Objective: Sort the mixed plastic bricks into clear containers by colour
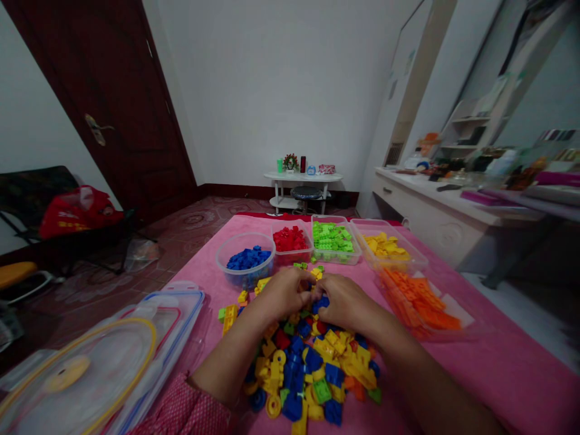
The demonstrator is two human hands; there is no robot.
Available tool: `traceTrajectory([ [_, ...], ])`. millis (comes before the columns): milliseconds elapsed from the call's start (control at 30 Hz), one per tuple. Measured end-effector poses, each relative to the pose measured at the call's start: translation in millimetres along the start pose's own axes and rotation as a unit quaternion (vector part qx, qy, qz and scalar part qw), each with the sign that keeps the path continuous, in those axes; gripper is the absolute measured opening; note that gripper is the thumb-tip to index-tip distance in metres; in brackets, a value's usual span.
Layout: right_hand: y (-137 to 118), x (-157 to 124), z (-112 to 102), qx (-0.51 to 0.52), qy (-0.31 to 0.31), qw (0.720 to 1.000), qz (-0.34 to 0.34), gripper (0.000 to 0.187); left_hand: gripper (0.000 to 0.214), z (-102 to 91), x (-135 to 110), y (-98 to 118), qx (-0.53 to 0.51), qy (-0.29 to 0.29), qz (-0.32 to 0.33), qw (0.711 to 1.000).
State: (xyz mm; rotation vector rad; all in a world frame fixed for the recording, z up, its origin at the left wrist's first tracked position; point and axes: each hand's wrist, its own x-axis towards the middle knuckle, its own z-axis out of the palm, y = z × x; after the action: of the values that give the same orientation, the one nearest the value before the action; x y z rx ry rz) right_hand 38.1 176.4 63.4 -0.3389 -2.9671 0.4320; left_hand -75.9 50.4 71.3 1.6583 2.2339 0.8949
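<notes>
A mixed pile of toy building bricks (294, 365) in yellow, blue, red, green and orange lies on the pink cloth. Over the far part of the pile, my left hand (287, 293) and my right hand (344, 302) come together, fingertips nearly touching. A blue toy brick (320, 304) shows at the fingers of my right hand, which are curled around it. The fingers of my left hand are bent inward in a pinch; whatever is between them is hidden. Some bricks under both hands are covered from view.
Behind the pile stand a round tub (217, 257) of blue bricks and boxes of red bricks (290, 240), green bricks (333, 238) and yellow bricks (386, 246). Orange bricks (421, 299) fill a box at right. Stacked clear lids (104, 356) lie at left.
</notes>
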Motion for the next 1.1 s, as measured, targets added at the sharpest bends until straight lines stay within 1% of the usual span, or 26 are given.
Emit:
traceTrajectory([
  [100,0.8,-1.8,-17.0,0.03,0.012,0.999,-0.011,0.011,0.043,2.3,3.2,0.2,-0.131,0.021,-0.019,0.991],
  [167,-0.9,-3.2,-28.4,0.06,0.036,0.997,-0.018,0.014,0.049,2.8,4.1,5.0,-0.231,0.03,-0.052,0.971],
  [200,-2.6,-3.6,-32.7,0.078,0.053,0.995,-0.018,0.015,0.052,2.6,4.0,8.4,-0.287,0.027,-0.077,0.954],
  [233,-4.9,-3.7,-35.7,0.095,0.073,0.993,-0.02,0.015,0.055,2.2,3.7,12.0,-0.35,0.018,-0.105,0.931],
  [267,-7.4,-3.4,-37.3,0.113,0.096,0.989,-0.021,0.016,0.059,1.6,3.1,15.4,-0.417,-0.001,-0.133,0.899],
  [300,-10.2,-3.0,-37.8,0.129,0.116,0.985,-0.023,0.017,0.062,0.9,2.5,18.4,-0.483,-0.023,-0.155,0.862],
  [367,-15.5,-1.6,-36.7,0.171,0.136,0.975,-0.033,0.024,0.064,-0.3,1.6,21.6,-0.585,-0.066,-0.168,0.791],
  [400,-17.8,-0.9,-35.8,0.197,0.136,0.97,-0.04,0.027,0.062,-0.7,1.4,21.8,-0.615,-0.078,-0.166,0.767],
  [433,-19.8,-0.3,-35.1,0.224,0.137,0.964,-0.044,0.03,0.059,-1.1,1.4,21.2,-0.634,-0.081,-0.164,0.752],
  [500,-22.6,0.6,-34.6,0.265,0.148,0.952,-0.043,0.03,0.049,-1.4,2.0,18.0,-0.653,-0.077,-0.167,0.735],
  [600,-24.3,1.4,-35.1,0.294,0.177,0.939,-0.033,0.02,0.037,-0.8,3.9,11.8,-0.676,-0.077,-0.178,0.711],
  [733,-24.4,2.4,-33.1,0.32,0.177,0.93,-0.03,0.018,0.035,1.3,5.2,8.8,-0.713,-0.088,-0.178,0.672],
  [833,-25.9,1.9,-32.2,0.308,0.207,0.928,-0.032,0.021,0.037,0.5,5.1,12.9,-0.721,-0.087,-0.189,0.662],
  [900,-27.8,0.6,-33.2,0.312,0.23,0.921,-0.036,0.02,0.035,-3.7,5.5,16.2,-0.718,-0.058,-0.201,0.664],
  [933,-28.6,-0.2,-34.0,0.313,0.242,0.918,-0.042,0.019,0.032,-7.1,5.9,16.9,-0.713,-0.029,-0.205,0.67],
  [1000,-29.5,-1.3,-35.5,0.306,0.264,0.913,-0.053,0.016,0.026,-16.4,6.8,14.5,-0.686,0.055,-0.198,0.698],
  [1033,-29.3,-1.5,-35.8,0.298,0.271,0.914,-0.055,0.015,0.025,-21.7,7.2,11.1,-0.661,0.104,-0.188,0.719],
  [1100,-28.1,-0.9,-35.2,0.281,0.271,0.919,-0.05,0.014,0.029,-32.0,7.2,-0.1,-0.576,0.208,-0.166,0.773],
])
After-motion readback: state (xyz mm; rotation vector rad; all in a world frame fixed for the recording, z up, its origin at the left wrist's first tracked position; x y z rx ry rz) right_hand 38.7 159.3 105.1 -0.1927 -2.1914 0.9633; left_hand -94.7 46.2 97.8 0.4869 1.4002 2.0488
